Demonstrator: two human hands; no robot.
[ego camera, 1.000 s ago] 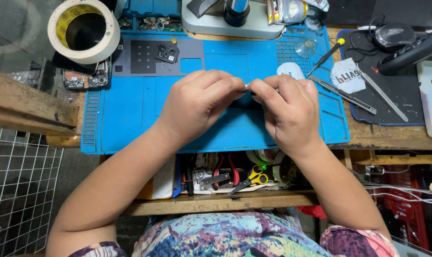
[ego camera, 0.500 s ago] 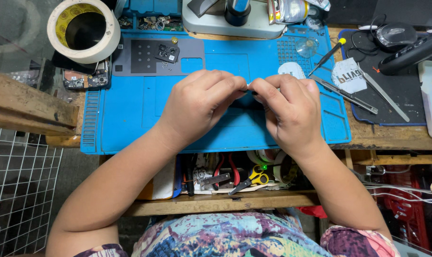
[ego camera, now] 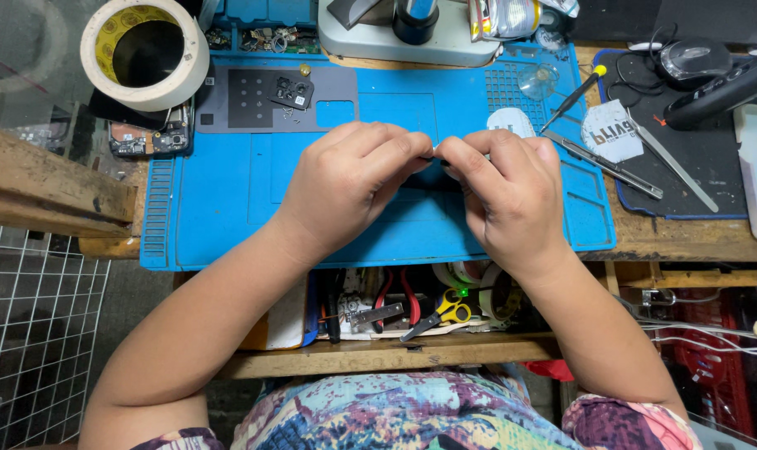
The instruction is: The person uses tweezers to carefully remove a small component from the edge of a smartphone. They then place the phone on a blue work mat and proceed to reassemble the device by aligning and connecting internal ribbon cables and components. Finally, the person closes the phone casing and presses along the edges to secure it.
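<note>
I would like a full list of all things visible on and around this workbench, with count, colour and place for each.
work mat: one, blue, centre of bench
tape roll: one, cream, far left corner
grey panel: one, grey, on the mat behind the hands
circuit board: one, dark, left of mat under the roll
microscope base: one, pale grey, far centre
screwdriver: one, black with yellow cap, right of mat
tweezers: one, silver, on the dark pad at right
scissors: one, yellow-handled, lower shelf
wire grid: one, white, lower left
small part: one, mostly hidden, between the fingertips
left hand: pinching the part
right hand: pinching the part
</note>
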